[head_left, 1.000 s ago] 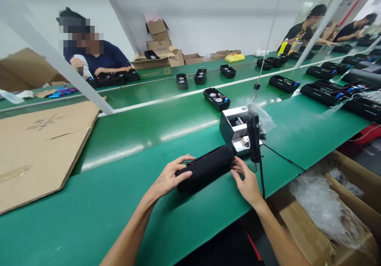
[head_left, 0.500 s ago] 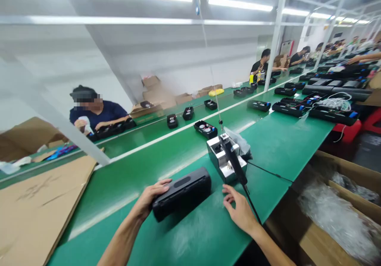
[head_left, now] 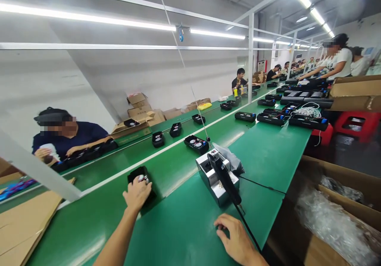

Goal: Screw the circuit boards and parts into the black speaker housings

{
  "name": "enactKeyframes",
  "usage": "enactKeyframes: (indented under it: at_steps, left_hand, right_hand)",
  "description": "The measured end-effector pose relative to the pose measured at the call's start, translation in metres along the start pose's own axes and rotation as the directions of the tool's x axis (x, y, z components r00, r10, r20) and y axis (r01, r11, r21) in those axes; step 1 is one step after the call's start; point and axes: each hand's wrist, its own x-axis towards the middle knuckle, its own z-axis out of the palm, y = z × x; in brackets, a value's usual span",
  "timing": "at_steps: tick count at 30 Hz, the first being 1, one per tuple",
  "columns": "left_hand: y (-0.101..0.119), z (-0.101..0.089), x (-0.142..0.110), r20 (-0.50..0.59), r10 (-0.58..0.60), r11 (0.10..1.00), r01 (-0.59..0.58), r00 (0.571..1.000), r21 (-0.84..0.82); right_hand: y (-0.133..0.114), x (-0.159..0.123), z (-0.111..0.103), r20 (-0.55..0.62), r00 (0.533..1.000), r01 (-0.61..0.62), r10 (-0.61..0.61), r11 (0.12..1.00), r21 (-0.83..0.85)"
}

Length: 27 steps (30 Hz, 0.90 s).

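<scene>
- Left grip (head_left: 137, 194): on black open plastic tray (head_left: 134, 174); clenched or merely resting, cannot tell.
- Right grip (head_left: 235, 238): empty, released, over green counter (head_left: 184, 226), just beside black cable (head_left: 249, 232).

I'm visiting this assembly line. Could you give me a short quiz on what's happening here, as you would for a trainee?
1. True or false: the left hand is on a black tray.
2. What lies over the silver metal box? A) a black corded tool B) a sheet of cardboard C) a yellow bottle
3. Fill in the blank: the conveyor belt under the right hand is ____.

Key: 1 true; 2 A; 3 green.
</scene>
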Motion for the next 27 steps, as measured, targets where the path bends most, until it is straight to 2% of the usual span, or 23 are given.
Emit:
enactKeyframes:
  at_steps: [3, 5, 8, 11, 13, 15, 18, 22, 25, 27]
  left_hand:
    - [-0.006, 0.017, -0.032, 0.003, -0.005, 0.960, 0.006, 1.000, -0.281]
    - [-0.016, 0.015, -0.063, 0.039, -0.008, 0.877, 0.026, 0.999, -0.480]
    - [-0.032, -0.003, -0.119, 0.124, -0.026, 0.677, 0.108, 0.992, -0.728]
    - [-0.045, -0.026, -0.170, 0.177, -0.021, 0.481, 0.165, 0.984, -0.861]
    - [-0.051, -0.037, -0.191, 0.180, -0.029, 0.400, 0.176, 0.983, -0.899]
    - [-0.059, -0.043, -0.199, 0.171, -0.051, 0.370, 0.178, 0.984, -0.912]
    - [-0.074, -0.042, -0.193, 0.150, -0.115, 0.441, 0.186, 0.982, -0.878]
    - [-0.092, -0.024, -0.180, 0.087, -0.204, 0.682, 0.205, 0.975, -0.702]
    - [-0.101, -0.001, -0.185, 0.038, -0.182, 0.855, 0.177, 0.983, -0.487]
    - [-0.104, 0.015, -0.194, 0.024, -0.138, 0.934, 0.138, 0.990, -0.328]
  right_hand:
    - [-0.003, 0.000, -0.004, 0.016, 1.000, 0.015, -0.015, 1.000, 0.014]
    - [-0.005, 0.000, -0.007, 0.030, 0.999, 0.020, -0.021, 0.999, 0.029]
    - [-0.002, -0.002, -0.009, 0.035, 0.999, 0.039, -0.041, 0.998, 0.047]
    - [0.003, -0.004, -0.009, 0.026, 0.998, 0.057, -0.059, 0.996, 0.073]
    - [0.005, -0.004, -0.010, 0.019, 0.998, 0.066, -0.067, 0.995, 0.080]
    - [0.006, -0.005, -0.011, 0.021, 0.997, 0.079, -0.081, 0.994, 0.078]
    - [0.004, -0.006, -0.012, 0.034, 0.995, 0.094, -0.097, 0.993, 0.066]
    - [0.002, -0.005, -0.010, 0.035, 0.994, 0.105, -0.106, 0.994, 0.026]
    - [0.003, -0.004, -0.009, 0.026, 0.993, 0.114, -0.114, 0.993, 0.018]
    - [0.004, -0.005, -0.009, 0.024, 0.993, 0.114, -0.114, 0.993, 0.017]
